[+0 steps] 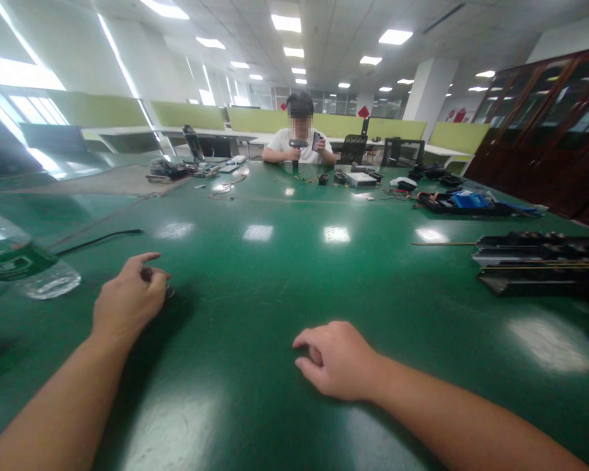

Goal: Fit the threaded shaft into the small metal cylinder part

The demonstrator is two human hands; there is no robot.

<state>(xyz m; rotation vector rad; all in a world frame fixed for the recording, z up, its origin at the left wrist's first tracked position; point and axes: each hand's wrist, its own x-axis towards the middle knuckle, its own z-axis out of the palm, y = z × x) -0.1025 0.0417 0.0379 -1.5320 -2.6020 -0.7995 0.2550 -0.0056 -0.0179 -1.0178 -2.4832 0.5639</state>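
Beside the bottle [32, 268], your left hand [130, 294] curls over a mostly hidden small item [171, 292], grip unclear; well right of the bottle, your right hand [338, 360] looks half-open, apparently empty. Swinging left could knock the bottle.

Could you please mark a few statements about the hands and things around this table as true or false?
1. The left hand is nearer the clear bottle than the right hand is. True.
2. The two hands are clasped together. False: they are well apart, with green table showing between them.
3. The long black parts are at the left. False: the long black parts lie at the right.
4. The person across the table wears a white top. True.
5. That person is empty-handed. False: a gun-shaped tool is held.
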